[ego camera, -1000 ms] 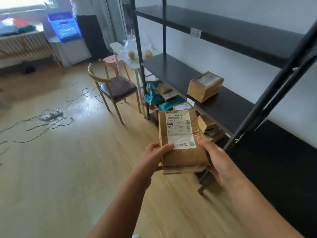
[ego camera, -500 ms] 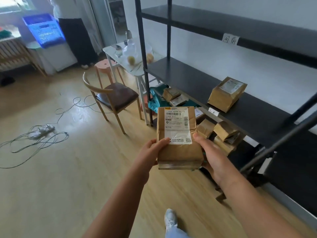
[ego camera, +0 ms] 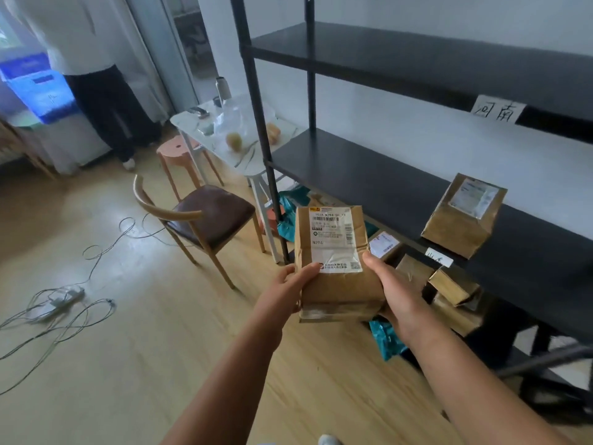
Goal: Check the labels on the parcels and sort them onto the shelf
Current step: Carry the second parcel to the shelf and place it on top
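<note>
One brown parcel [ego camera: 462,216] was already set on the shelf [ego camera: 369,184] at 2 o'clock, several parcels [ego camera: 449,287] were left beneath, and a labelled parcel [ego camera: 335,264] was gripped at centre between both hands [ego camera: 282,297], closed on its sides.

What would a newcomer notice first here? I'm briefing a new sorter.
The brown parcel held label-up in the left hand and right hand, centre frame. Next, the black shelf on the right, with one parcel on the shelf and a handwritten tag on the tier above.
</note>
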A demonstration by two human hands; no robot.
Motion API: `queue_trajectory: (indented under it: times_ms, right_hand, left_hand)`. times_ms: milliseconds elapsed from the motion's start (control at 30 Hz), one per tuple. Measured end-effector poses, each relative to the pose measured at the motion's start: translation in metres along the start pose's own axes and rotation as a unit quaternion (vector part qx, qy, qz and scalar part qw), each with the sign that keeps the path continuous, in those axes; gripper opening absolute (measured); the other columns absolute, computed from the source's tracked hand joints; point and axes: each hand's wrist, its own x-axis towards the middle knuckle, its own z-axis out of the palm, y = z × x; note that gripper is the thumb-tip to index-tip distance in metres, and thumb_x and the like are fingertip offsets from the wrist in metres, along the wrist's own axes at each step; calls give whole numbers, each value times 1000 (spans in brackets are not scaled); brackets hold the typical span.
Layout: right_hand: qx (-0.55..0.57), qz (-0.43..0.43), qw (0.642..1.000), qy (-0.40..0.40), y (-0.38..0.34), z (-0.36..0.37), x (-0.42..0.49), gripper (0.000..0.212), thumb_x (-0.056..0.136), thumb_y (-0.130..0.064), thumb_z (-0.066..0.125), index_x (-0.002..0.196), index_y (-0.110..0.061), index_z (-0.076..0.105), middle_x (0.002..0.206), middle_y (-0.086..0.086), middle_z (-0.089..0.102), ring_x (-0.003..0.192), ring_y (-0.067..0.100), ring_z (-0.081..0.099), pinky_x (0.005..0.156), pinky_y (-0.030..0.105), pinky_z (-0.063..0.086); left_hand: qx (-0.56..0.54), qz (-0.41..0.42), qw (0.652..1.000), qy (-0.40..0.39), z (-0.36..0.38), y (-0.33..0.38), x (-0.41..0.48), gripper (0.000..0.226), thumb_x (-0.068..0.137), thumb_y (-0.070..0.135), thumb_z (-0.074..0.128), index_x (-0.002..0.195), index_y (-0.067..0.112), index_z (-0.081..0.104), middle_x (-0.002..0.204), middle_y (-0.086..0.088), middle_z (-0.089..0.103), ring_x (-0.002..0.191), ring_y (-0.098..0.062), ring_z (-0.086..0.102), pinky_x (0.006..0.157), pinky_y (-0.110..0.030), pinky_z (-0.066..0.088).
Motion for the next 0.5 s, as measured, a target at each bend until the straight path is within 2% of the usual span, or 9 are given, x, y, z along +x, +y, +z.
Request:
queue_trajectory:
  times_ms: [100,200,300,367,433,500]
  right_hand:
    - [11,-5,1000,23,-14,7,13,38,88,-57,64,107,-26,75,104,1,80,104,24,71,102,47,51]
    - [26,-4,997,72,-23,9,25,69,66,-75,67,118,-31,73,112,-1,78,110,25,69,106,51,47]
    - [57,-21,989,134,-30,13,31,67,67,-75,65,118,-33,73,113,-3,78,112,23,68,107,51,46]
    - [88,-23,980,177,-36,18,30,77,61,-79,68,123,-33,70,119,-4,76,116,22,66,109,50,45]
    - [117,-22,970,212,-39,23,28,90,52,-83,71,128,-34,66,127,-4,71,121,22,63,111,50,43]
    - [137,-26,960,245,-43,32,23,86,57,-81,71,129,-34,64,128,-4,71,121,22,63,109,50,45]
  left_hand:
    - [7,4,999,-32,-4,17,32,58,83,54,71,129,19,63,117,-4,73,107,-22,70,97,-45,57]
    - [23,7,997,-77,-5,35,67,60,81,55,71,130,21,63,115,-2,74,105,-19,71,93,-40,58]
    - [38,17,990,-135,-4,55,91,62,78,56,74,129,23,64,110,0,77,99,-17,74,81,-32,61]
    - [50,20,983,-176,-5,70,104,68,73,58,75,131,24,63,109,0,78,94,-15,75,73,-28,59]
    - [65,24,975,-210,-6,84,115,75,68,59,77,133,25,61,109,-1,78,94,-17,76,76,-30,59]
    - [84,24,967,-241,-7,96,124,77,67,60,77,134,26,60,111,-2,77,99,-21,74,82,-35,59]
